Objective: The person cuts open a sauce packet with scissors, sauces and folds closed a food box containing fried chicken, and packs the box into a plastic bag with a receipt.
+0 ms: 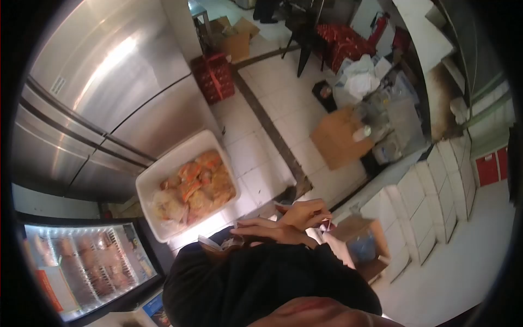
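Note:
My right hand (267, 230) reaches leftward across my front, its fingers stretched out and fairly flat near a small pale object whose kind I cannot make out. Just beyond it, my left hand (305, 213) points to the right with bent fingers. A small pale thing shows at its fingertips, too little to name. The hands overlap at the wrists, so part of the left one is hidden. In front and to the left of them stands a white plastic tub (143, 188) with orange-tinged raw meat pieces (204, 182) in it.
A stainless steel fridge (158, 60) rises at the left, above a lit display case (87, 261) of packed food. An open cardboard box (376, 250) is close on the right. Farther out lie flattened cardboard (338, 136), plastic containers (392, 109) and a red box (213, 78).

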{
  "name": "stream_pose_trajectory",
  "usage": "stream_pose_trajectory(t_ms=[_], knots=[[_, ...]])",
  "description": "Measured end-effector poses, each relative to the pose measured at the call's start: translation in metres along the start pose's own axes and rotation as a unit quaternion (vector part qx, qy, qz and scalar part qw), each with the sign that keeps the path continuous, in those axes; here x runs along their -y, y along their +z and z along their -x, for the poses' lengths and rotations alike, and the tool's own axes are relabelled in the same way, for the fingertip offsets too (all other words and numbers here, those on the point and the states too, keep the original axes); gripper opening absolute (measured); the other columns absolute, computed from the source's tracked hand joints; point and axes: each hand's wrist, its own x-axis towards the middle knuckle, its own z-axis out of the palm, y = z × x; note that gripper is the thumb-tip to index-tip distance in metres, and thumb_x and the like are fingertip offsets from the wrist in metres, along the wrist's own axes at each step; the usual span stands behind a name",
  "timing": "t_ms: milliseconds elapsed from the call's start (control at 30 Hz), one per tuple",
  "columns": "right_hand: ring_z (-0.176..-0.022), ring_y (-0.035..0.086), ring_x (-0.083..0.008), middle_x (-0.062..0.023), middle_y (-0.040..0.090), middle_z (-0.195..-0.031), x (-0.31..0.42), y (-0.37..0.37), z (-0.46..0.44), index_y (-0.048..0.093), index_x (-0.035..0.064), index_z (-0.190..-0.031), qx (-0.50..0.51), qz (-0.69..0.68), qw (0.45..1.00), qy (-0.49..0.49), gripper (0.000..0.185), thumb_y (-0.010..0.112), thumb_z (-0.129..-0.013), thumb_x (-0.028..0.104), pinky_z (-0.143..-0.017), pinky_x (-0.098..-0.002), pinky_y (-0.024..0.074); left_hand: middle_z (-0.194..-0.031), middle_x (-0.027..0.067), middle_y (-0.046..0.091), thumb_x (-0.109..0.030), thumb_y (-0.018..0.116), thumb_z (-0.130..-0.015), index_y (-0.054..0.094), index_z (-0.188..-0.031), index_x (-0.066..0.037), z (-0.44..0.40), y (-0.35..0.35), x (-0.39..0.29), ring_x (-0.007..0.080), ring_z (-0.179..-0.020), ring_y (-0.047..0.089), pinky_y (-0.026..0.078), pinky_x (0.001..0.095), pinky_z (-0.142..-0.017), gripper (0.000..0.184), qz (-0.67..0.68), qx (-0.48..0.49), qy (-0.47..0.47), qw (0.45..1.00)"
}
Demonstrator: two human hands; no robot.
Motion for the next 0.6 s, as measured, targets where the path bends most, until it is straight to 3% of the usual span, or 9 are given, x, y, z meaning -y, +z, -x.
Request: stream_pose_trajectory(t_ms=[67, 100, 167, 200, 233, 300, 333, 533, 600], knots=[[-0.096, 0.059, -0.0209, -0.0115, 0.059, -0.107, 0.007, -0.069, 0.015, 0.059, 0.0033, -0.113, -0.114, 0.082, 0.99, -0.015, 0.029, 0.058, -0.084, 0.002, -0.091, -0.031, 0.0433, -0.071, 0.0093, 0.058, -0.016, 0.067, -0.082, 0.057, -0.079, -0.002, -0.055, -0.004, 0.006, 0.0178, -0.062, 0.058, 0.042, 0.0295, -0.055, 0.018, 0.068, -0.015, -0.041, 0.997], [-0.093, 0.061, -0.0195, -0.011, 0.06, -0.105, 0.009, -0.105, 0.027, 0.059, 0.0025, -0.112, -0.175, 0.115, 0.978, -0.017, 0.028, 0.058, -0.084, 0.0, -0.09, -0.0311, 0.0453, -0.071, 0.0095, 0.058, -0.016, 0.066, -0.082, 0.057, -0.08, -0.002, -0.079, -0.009, 0.013, 0.0191, -0.062, 0.057, 0.042, 0.0293, -0.054, 0.017, 0.016, -0.013, 0.013, 1.0], [-0.089, 0.061, -0.0171, -0.0116, 0.061, -0.105, -0.008, -0.166, 0.051, 0.059, 0.0007, -0.11, -0.347, -0.071, 0.935, -0.03, 0.026, 0.058, -0.084, 0.0, -0.085, -0.0296, 0.0476, -0.07, 0.0098, 0.058, -0.015, 0.066, -0.082, 0.056, -0.081, -0.003, -0.13, -0.022, 0.029, 0.0217, -0.061, 0.057, 0.043, 0.0289, -0.054, 0.015, -0.092, -0.014, 0.121, 0.988], [-0.089, 0.061, -0.0162, -0.0121, 0.061, -0.107, -0.015, -0.199, 0.053, 0.059, -0.0004, -0.109, -0.394, -0.025, 0.919, -0.002, 0.026, 0.059, -0.083, -0.001, -0.083, -0.0287, 0.0484, -0.071, 0.009, 0.057, -0.014, 0.067, -0.081, 0.056, -0.082, -0.005, -0.149, -0.02, 0.019, 0.0238, -0.064, 0.056, 0.043, 0.0313, -0.056, 0.014, -0.041, -0.03, -0.03, 0.998], [-0.088, 0.061, -0.0153, -0.0126, 0.062, -0.108, -0.023, -0.228, 0.052, 0.059, -0.0015, -0.108, -0.439, 0.018, 0.898, 0.027, 0.025, 0.059, -0.083, -0.003, -0.08, -0.0278, 0.0492, -0.071, 0.009, 0.058, -0.013, 0.067, -0.08, 0.057, -0.083, -0.005, -0.172, -0.028, 0.02, 0.0243, -0.067, 0.056, 0.044, 0.0316, -0.058, 0.013, -0.058, -0.036, -0.03, 0.997], [-0.092, 0.058, -0.0129, -0.0131, 0.059, -0.108, -0.049, -0.282, 0.05, 0.057, -0.0036, -0.11, -0.375, 0.052, 0.918, 0.119, 0.026, 0.057, -0.085, -0.002, -0.074, -0.0251, 0.0494, -0.073, 0.0091, 0.058, -0.011, 0.069, -0.078, 0.059, -0.086, -0.005, -0.211, -0.043, 0.027, 0.0251, -0.071, 0.056, 0.045, 0.0322, -0.061, 0.013, -0.085, -0.047, -0.042, 0.994], [-0.094, 0.057, -0.0116, -0.0134, 0.058, -0.109, -0.064, -0.302, 0.046, 0.055, -0.0046, -0.112, -0.341, 0.069, 0.922, 0.168, 0.026, 0.056, -0.086, -0.001, -0.07, -0.0237, 0.0495, -0.072, 0.0037, 0.057, -0.013, 0.068, -0.079, 0.058, -0.082, -0.009, -0.231, -0.05, 0.033, 0.0212, -0.065, 0.055, 0.043, 0.0328, -0.065, 0.012, -0.131, -0.067, 0.006, 0.989], [-0.081, 0.058, -0.0078, -0.0045, 0.063, -0.092, -0.139, -0.399, -0.024, 0.06, -0.0013, -0.107, -0.352, -0.101, 0.917, 0.156, 0.022, 0.061, -0.085, 0.005, -0.065, -0.0185, 0.0451, -0.074, 0.0012, 0.055, -0.013, 0.066, -0.079, 0.058, -0.081, -0.01, -0.337, -0.112, 0.089, 0.0178, -0.07, 0.054, 0.038, 0.0322, -0.076, 0.009, -0.181, -0.092, 0.034, 0.979], [-0.074, 0.057, -0.0068, -0.0034, 0.063, -0.085, -0.163, -0.44, -0.056, 0.062, -0.001, -0.101, -0.351, -0.035, 0.914, 0.199, 0.017, 0.062, -0.085, 0.005, -0.063, -0.0184, 0.0445, -0.075, 0.001, 0.054, -0.014, 0.065, -0.079, 0.057, -0.08, -0.01, -0.378, -0.142, 0.113, 0.0171, -0.073, 0.053, 0.037, 0.0315, -0.076, 0.009, -0.177, -0.099, 0.054, 0.978]])
